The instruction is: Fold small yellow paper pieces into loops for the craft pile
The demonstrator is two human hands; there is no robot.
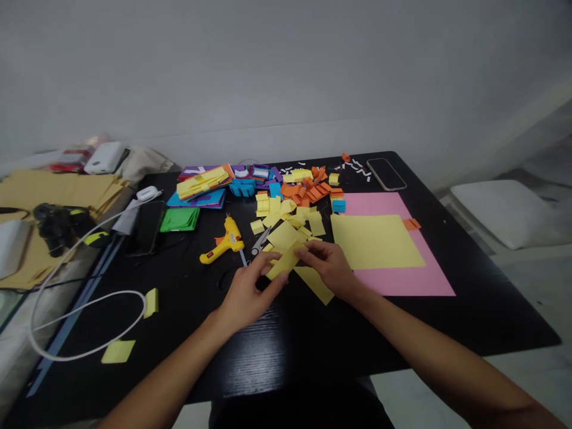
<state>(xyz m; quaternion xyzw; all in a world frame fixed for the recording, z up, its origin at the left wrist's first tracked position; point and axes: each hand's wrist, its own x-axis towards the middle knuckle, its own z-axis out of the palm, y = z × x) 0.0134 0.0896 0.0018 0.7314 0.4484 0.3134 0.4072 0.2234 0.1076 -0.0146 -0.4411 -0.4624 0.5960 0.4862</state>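
Observation:
Both my hands meet over the middle of the black table (277, 351). My left hand (248, 295) and my right hand (328, 268) pinch the two ends of a small yellow paper strip (286, 261), fingers closed on it. Under my right hand lies a longer yellow paper piece (315, 283). Just beyond the hands lie scissors (259, 241) and a yellow glue gun (223, 241). Several cut yellow paper squares (286, 217) are scattered behind them.
A yellow sheet (375, 241) lies on a pink sheet (402, 277) to the right. Orange folded pieces (308, 190), blue pieces, stacked coloured paper (203, 185) and green paper (181, 219) sit at the back. A phone (386, 174) lies far right; a white cable (89, 322) loops left.

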